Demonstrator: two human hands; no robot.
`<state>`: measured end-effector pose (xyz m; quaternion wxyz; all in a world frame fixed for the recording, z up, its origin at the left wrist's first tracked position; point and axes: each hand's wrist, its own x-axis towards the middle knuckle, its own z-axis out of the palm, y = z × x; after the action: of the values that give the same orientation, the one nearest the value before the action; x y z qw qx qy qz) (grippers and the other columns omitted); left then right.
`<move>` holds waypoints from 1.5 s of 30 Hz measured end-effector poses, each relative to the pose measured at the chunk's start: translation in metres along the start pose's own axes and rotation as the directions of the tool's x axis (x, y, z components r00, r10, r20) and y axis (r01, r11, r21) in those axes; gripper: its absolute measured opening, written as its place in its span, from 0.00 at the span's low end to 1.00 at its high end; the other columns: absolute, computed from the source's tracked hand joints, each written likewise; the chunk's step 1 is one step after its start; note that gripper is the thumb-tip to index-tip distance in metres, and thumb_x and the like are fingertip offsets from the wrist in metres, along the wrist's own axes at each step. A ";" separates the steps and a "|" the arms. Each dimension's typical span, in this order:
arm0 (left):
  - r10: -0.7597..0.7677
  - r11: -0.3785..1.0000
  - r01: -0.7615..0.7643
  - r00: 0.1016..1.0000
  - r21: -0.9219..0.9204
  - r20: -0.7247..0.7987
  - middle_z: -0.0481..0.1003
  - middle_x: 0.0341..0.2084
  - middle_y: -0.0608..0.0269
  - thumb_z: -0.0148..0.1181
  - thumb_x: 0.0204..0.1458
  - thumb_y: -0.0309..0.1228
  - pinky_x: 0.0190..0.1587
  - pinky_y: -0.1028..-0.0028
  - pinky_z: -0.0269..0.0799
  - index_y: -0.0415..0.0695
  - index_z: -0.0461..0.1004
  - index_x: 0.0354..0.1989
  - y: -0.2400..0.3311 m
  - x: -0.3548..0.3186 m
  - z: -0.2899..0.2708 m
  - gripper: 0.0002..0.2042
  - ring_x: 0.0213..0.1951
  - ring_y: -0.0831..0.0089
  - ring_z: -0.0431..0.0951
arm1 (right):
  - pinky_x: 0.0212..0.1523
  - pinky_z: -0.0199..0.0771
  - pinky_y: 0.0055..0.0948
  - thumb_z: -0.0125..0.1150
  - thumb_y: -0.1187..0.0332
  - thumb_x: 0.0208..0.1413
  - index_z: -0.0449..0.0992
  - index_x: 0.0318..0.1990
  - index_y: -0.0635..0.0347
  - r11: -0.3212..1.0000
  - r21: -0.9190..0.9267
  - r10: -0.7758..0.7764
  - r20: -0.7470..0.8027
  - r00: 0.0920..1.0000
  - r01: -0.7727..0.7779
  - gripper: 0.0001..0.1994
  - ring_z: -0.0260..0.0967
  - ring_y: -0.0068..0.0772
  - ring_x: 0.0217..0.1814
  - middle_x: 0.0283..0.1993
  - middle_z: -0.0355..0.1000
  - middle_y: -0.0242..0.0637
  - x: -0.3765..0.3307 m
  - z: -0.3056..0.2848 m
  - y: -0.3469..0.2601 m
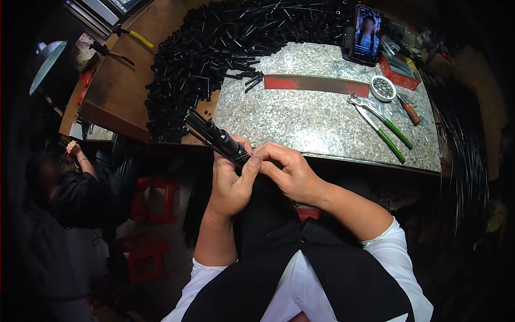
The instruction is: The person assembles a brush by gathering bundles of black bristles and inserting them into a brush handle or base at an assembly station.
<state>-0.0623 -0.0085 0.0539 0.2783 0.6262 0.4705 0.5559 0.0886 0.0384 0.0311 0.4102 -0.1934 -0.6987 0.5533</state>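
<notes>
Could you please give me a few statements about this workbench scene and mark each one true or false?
1. The left hand grips a black tubular part. True.
2. The right hand rests flat on the stone slab. False: it is at the black part, fingers meeting the left hand.
3. Green-handled pliers lie on the slab. True.
4. The phone lies face down. False: it stands propped, screen lit.
5. The pile of black parts is at the slab's right. False: it lies left and behind.
</notes>
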 end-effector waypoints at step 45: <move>0.044 0.989 -0.061 0.991 -0.131 -0.130 0.66 0.26 0.63 0.55 0.50 0.17 0.33 0.77 0.62 0.40 0.63 0.29 -0.002 -0.012 0.014 0.07 0.29 0.77 0.66 | 0.44 0.68 0.22 0.63 0.74 0.52 0.71 0.25 0.64 0.862 0.318 0.336 0.224 0.915 -0.395 0.08 0.67 0.20 0.40 0.38 0.74 0.38 0.009 -0.012 0.010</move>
<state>-0.0488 -0.0158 0.0440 0.2747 0.5817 0.4318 0.6323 0.0910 0.0555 0.0256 0.2680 -0.1998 -0.5679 0.7522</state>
